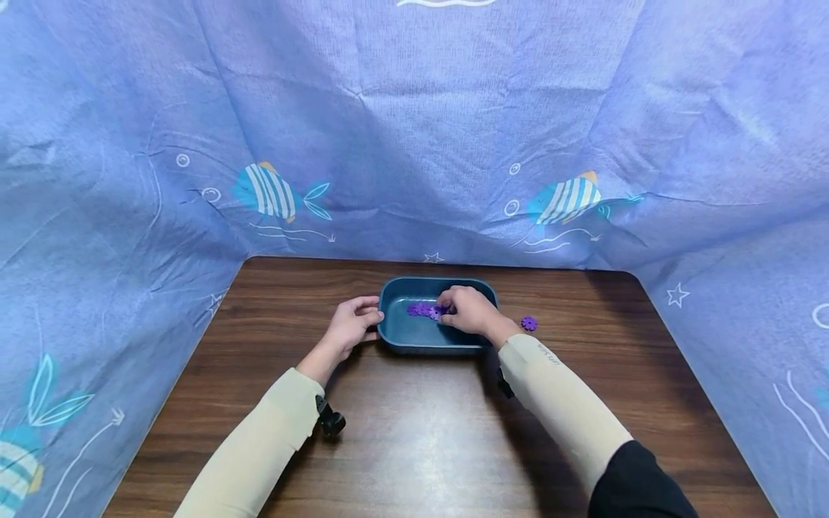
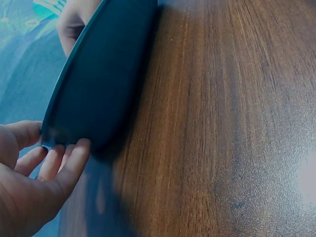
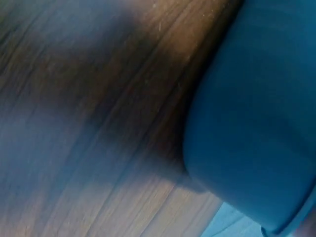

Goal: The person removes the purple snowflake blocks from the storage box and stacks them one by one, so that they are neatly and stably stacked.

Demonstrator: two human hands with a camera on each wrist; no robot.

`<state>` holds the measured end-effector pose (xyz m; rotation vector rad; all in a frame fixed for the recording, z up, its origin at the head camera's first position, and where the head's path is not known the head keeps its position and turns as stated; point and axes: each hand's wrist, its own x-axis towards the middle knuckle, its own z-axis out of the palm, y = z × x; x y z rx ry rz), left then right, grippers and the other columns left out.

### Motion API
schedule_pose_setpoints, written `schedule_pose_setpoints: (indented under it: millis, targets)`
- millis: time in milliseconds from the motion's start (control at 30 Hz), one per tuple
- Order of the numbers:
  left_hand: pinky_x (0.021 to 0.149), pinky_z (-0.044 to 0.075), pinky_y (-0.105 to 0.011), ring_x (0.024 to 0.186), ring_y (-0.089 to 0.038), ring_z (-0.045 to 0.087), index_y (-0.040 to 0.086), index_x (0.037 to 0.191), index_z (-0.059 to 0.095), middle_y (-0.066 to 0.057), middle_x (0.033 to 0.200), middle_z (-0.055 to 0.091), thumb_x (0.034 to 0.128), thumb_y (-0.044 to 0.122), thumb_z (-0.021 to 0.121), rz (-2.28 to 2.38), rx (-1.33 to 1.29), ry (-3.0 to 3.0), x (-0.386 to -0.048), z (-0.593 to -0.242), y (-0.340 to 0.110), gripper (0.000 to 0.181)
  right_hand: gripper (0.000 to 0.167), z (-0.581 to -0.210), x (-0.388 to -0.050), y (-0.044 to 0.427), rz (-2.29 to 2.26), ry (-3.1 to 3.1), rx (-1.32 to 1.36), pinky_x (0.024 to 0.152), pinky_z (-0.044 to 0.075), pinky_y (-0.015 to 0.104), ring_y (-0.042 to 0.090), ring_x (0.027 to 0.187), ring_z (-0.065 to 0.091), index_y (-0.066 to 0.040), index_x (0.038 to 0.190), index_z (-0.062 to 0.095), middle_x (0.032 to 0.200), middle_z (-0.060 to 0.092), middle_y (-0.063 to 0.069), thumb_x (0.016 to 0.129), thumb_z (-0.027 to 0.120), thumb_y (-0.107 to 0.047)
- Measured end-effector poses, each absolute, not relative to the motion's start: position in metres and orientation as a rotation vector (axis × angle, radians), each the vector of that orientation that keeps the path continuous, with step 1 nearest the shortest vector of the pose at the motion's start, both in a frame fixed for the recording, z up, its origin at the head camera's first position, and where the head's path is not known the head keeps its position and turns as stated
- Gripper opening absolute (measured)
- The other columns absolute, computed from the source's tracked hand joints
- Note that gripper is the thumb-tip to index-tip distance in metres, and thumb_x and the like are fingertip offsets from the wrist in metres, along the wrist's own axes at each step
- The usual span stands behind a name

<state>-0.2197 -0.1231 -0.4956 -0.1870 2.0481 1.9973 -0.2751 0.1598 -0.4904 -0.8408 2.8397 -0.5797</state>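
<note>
A dark blue rectangular plastic tub [image 1: 414, 338] stands at the far middle of the table. My left hand [image 1: 352, 324] holds its left end; in the left wrist view the thumb is at the rim and the fingers [image 2: 74, 165] lie against the outer wall. Inside the tub, several purple notched discs [image 1: 421, 309] lie in an overlapping row. Over the row's right end, my right hand [image 1: 471, 311] reaches in from the right, with thumb and fingers pinching a purple disc that they partly hide. The right wrist view shows only the tub's outer wall [image 3: 256, 108].
Another purple notched disc [image 1: 529, 323] lies on the wooden table [image 1: 414, 424], right of the tub and close to my right wrist. A blue fish-patterned cloth [image 1: 414, 144] hangs behind the table and along both sides.
</note>
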Motion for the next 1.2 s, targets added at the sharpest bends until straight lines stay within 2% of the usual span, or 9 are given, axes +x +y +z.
schedule_pose_setpoints:
  millis: [300, 467, 700, 900, 1200]
  targets:
    - [0.079, 0.065, -0.036, 0.115, -0.032, 0.064, -0.002, 0.144, 0.054, -0.029, 0.136, 0.057, 0.0987, 0.002, 0.064, 2.028, -0.184, 2.05, -0.219, -0.501, -0.12, 0.047, 0.036, -0.493, -0.272, 0.154, -0.415, 2.889, -0.733, 0.089, 0.057, 0.042, 0.02, 0.096, 0.061, -0.014, 0.121, 0.073, 0.107, 0.067, 0.004, 0.091, 0.08, -0.032]
    - [0.078, 0.066, -0.037, 0.115, -0.033, 0.064, 0.0, 0.143, 0.055, -0.026, 0.134, 0.059, 0.0981, 0.002, 0.065, 2.019, -0.196, 2.053, -0.22, -0.499, -0.119, 0.046, 0.037, -0.493, -0.274, 0.154, -0.378, 2.881, -0.707, 0.086, 0.056, 0.041, 0.02, 0.092, 0.058, -0.015, 0.122, 0.073, 0.104, 0.064, 0.003, 0.09, 0.081, -0.033]
    - [0.079, 0.065, -0.038, 0.117, -0.036, 0.064, 0.001, 0.143, 0.056, -0.026, 0.134, 0.06, 0.0988, 0.003, 0.065, 1.996, -0.193, 2.065, -0.223, -0.496, -0.119, 0.045, 0.034, -0.489, -0.278, 0.151, -0.387, 2.857, -0.682, 0.089, 0.056, 0.043, 0.021, 0.095, 0.059, -0.017, 0.119, 0.075, 0.105, 0.065, 0.004, 0.089, 0.082, -0.03]
    - [0.079, 0.066, -0.037, 0.115, -0.033, 0.064, 0.0, 0.143, 0.056, -0.024, 0.132, 0.06, 0.0986, 0.003, 0.065, 1.986, -0.194, 2.07, -0.225, -0.493, -0.119, 0.046, 0.033, -0.487, -0.28, 0.15, -0.398, 2.849, -0.655, 0.089, 0.056, 0.043, 0.021, 0.096, 0.059, -0.017, 0.119, 0.075, 0.105, 0.064, 0.004, 0.089, 0.082, -0.031]
    - [0.081, 0.065, -0.041, 0.116, -0.033, 0.064, 0.002, 0.142, 0.057, -0.024, 0.134, 0.06, 0.0989, 0.003, 0.066, 1.971, -0.223, 2.073, -0.222, -0.496, -0.122, 0.044, 0.032, -0.491, -0.277, 0.148, -0.447, 2.863, -0.637, 0.089, 0.057, 0.042, 0.019, 0.094, 0.061, -0.016, 0.116, 0.075, 0.105, 0.069, 0.003, 0.089, 0.083, -0.03]
